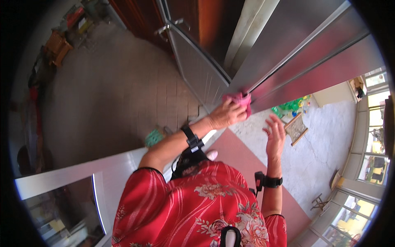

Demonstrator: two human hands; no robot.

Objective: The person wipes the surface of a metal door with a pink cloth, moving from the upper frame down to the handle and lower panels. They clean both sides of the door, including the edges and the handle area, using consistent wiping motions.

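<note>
A crumpled pink cloth lies under the fingers of my left hand, pressed against the lower visible part of a shiny metal door frame. My right hand is raised in the air to the right of the frame, fingers apart and holding nothing. Just left of the cloth stands a metal-edged door panel with a lever handle near its upper end. Both wrists wear black straps with small devices.
A folding stool with a woven seat stands on the concrete floor beyond my right hand, near green plastic bottles. A green mesh item is by my left forearm. A white-framed glass panel is at lower left, wooden furniture at upper left.
</note>
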